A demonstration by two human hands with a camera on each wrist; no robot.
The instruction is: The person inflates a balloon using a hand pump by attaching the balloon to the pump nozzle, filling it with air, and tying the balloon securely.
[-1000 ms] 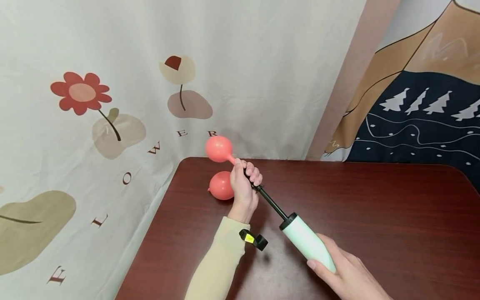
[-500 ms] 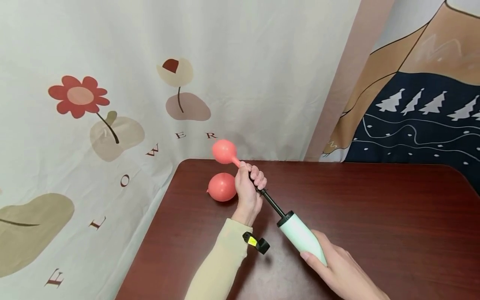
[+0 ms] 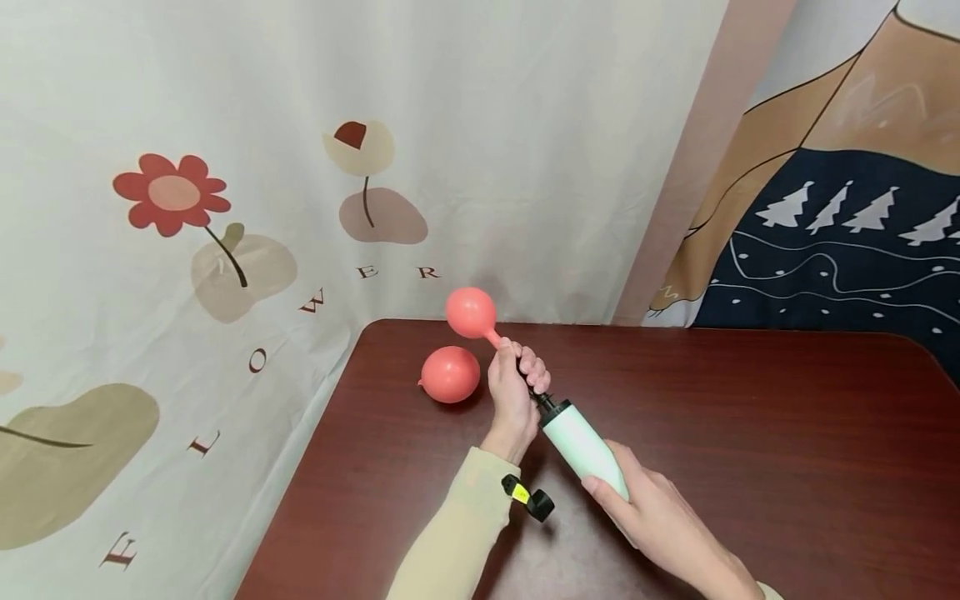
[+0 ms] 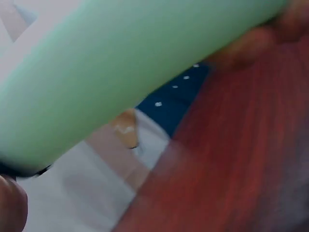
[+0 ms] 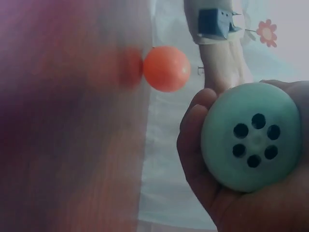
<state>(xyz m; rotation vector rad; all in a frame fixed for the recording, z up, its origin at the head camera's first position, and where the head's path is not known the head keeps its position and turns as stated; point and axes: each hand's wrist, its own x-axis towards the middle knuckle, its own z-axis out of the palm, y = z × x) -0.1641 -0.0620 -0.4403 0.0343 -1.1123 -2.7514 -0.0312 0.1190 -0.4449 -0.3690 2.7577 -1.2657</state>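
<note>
My left hand [image 3: 516, 383] grips the black nozzle end of a hand pump, thumb and fingers curled round it. From that fist a small, partly filled red balloon [image 3: 471, 312] sticks up to the left, its neck pinched at the thumb. The pump's mint-green barrel [image 3: 583, 446] slants down to the right, its black collar close to the left fist. Around the barrel's lower end curls my right hand [image 3: 660, 512]. In the right wrist view the barrel's end cap [image 5: 256, 137], with several round holes, sits in the palm. Most of the black rod is hidden inside the barrel.
A second red balloon [image 3: 450, 375], round and knotted, lies on the dark red-brown table [image 3: 750, 433] just left of the left hand. A pale curtain [image 3: 525, 167] with printed flowers hangs behind the table. A black wrist camera [image 3: 528, 498] projects from the left sleeve.
The green barrel has slid up the black rod toward my left hand, pushed by my right hand. Left hand and attached balloon have shifted slightly right and down in the head view.
</note>
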